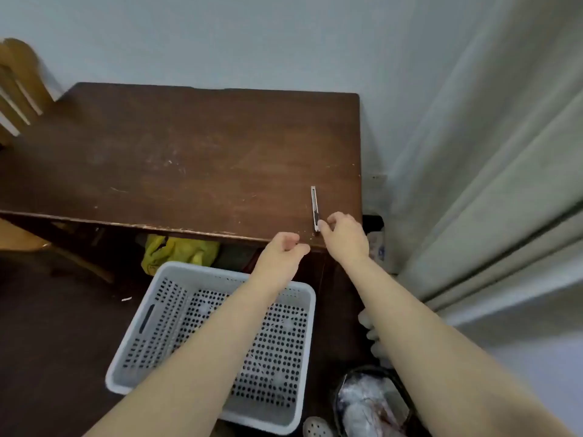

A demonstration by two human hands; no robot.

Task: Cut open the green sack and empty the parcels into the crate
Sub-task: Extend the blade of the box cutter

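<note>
The right hand (345,233) reaches over the near edge of the table, fingertips touching the near end of one slim white utility knife (314,208), not yet gripping it. The left hand (284,249) hovers beside it at the table edge, loosely curled, holding nothing. The one dark brown wooden table (176,159) is scuffed and scratched. Below sits one grey plastic crate (176,313), rectangular, perforated with small holes. One crumpled yellow-green cloth or sack (176,251) lies under the table.
</note>
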